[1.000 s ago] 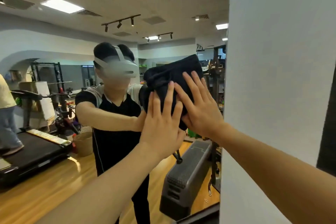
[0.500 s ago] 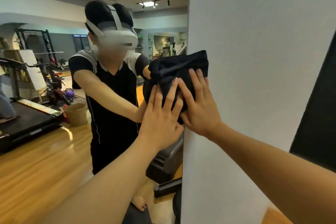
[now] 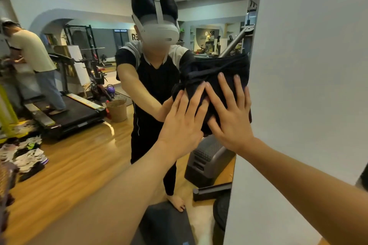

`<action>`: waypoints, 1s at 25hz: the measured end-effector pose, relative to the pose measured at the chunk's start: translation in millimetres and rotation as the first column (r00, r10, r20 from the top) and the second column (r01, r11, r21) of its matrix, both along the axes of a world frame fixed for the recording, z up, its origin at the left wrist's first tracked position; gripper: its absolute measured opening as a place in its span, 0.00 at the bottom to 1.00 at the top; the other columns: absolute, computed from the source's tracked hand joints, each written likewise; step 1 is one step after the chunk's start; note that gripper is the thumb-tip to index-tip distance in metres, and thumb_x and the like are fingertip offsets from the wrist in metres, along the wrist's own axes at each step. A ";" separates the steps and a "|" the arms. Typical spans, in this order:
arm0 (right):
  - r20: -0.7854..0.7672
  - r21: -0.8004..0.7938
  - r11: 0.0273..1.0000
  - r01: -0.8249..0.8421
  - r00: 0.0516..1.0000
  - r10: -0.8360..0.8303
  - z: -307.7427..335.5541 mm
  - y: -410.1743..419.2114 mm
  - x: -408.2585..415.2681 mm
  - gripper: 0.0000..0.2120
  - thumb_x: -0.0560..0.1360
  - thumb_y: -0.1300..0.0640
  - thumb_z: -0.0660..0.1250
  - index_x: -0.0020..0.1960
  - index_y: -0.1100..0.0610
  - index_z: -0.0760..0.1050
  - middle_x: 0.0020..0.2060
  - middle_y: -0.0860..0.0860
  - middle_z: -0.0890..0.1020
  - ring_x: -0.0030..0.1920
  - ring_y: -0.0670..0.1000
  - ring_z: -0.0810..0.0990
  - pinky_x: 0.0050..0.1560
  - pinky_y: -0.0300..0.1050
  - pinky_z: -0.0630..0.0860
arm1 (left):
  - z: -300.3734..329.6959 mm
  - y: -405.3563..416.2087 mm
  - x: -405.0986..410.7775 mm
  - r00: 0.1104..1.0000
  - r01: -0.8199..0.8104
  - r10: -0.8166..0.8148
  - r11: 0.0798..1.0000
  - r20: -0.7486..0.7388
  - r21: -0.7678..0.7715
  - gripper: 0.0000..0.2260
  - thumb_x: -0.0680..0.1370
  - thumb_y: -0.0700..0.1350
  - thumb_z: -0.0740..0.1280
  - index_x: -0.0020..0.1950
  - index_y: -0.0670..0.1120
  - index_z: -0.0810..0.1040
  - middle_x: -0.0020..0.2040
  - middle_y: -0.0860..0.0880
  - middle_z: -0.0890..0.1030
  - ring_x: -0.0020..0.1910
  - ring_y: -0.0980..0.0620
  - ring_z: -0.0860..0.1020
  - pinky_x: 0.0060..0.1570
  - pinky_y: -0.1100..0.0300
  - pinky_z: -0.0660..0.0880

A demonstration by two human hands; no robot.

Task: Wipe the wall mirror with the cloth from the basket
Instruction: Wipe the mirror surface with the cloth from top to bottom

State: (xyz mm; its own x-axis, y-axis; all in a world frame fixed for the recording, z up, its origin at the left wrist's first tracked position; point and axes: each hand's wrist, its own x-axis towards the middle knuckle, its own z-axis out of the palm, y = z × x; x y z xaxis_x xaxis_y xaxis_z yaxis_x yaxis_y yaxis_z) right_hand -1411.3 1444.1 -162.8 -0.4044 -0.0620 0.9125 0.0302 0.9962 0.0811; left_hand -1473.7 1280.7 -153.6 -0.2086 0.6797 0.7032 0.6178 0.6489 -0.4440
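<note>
I see both hands flat against the dark cloth (image 3: 217, 77), pressing it onto the wall mirror (image 3: 83, 145) near its right edge, where the white wall (image 3: 308, 65) begins. The left hand (image 3: 183, 123) has its fingers straight and slightly spread over the cloth's lower left part; the right hand (image 3: 231, 113) lies just beside it, fingers straight and fanned over the lower right part. Neither hand curls round the fabric; they only press it.

Compared with half a second ago, the hands and cloth sit in much the same pose, side by side, but the view has swung: more of the mirror shows on the left, and the white wall takes up less of the picture. The reflection now takes in a second person (image 3: 33, 61) standing on a treadmill (image 3: 65, 113), a woven basket (image 3: 117, 109) on the wooden floor (image 3: 79, 161), and a pile of shoes (image 3: 25, 153) at the left. The cloth looks bunched and creased at its top, above the fingertips (image 3: 221, 76).
</note>
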 end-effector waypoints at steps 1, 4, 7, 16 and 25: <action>-0.008 0.016 1.000 0.006 1.000 -0.006 -0.3 -15.2 -8.1 0.32 0.79 0.48 0.61 0.82 0.51 0.60 0.83 0.56 0.55 0.82 0.65 0.48 0.78 0.72 0.49 | 0.5 -17.3 -5.5 1.000 -0.002 0.002 1.000 -0.003 0.006 0.33 0.80 0.53 0.58 0.81 0.40 0.55 0.83 0.37 0.50 0.77 0.34 0.56 0.80 0.42 0.53; -0.055 0.041 0.999 0.018 0.998 -0.015 -2.9 -68.1 -36.7 0.33 0.78 0.46 0.60 0.82 0.50 0.60 0.83 0.56 0.57 0.82 0.66 0.50 0.78 0.71 0.50 | 5.6 -78.2 -25.0 1.000 0.016 -0.016 1.000 0.004 -0.003 0.30 0.81 0.52 0.56 0.81 0.41 0.60 0.83 0.38 0.54 0.76 0.36 0.61 0.79 0.42 0.57; -0.100 0.045 0.998 0.053 0.994 -0.048 -6.6 -119.3 -62.0 0.34 0.78 0.44 0.60 0.82 0.49 0.60 0.82 0.56 0.58 0.82 0.66 0.51 0.76 0.72 0.53 | 9.5 -136.2 -42.6 0.999 0.026 -0.025 0.999 0.042 -0.024 0.29 0.81 0.52 0.56 0.81 0.43 0.62 0.84 0.39 0.54 0.76 0.37 0.64 0.80 0.43 0.57; -0.183 0.002 0.998 0.066 0.981 -0.065 -8.1 -304.0 -140.6 0.33 0.79 0.42 0.57 0.82 0.49 0.61 0.82 0.57 0.58 0.81 0.68 0.52 0.75 0.75 0.54 | 20.4 -321.7 -119.0 0.997 0.076 -0.075 0.994 0.011 -0.074 0.32 0.77 0.50 0.63 0.81 0.45 0.63 0.84 0.41 0.52 0.76 0.39 0.64 0.80 0.47 0.52; -0.275 0.081 0.994 0.071 0.960 -0.046 -19.7 -350.4 -165.7 0.34 0.75 0.44 0.63 0.81 0.47 0.64 0.81 0.55 0.63 0.81 0.64 0.56 0.75 0.70 0.58 | -7.9 -365.6 -125.2 0.993 0.077 -0.078 0.997 0.093 0.015 0.35 0.78 0.53 0.62 0.82 0.42 0.57 0.84 0.40 0.45 0.81 0.35 0.54 0.82 0.45 0.45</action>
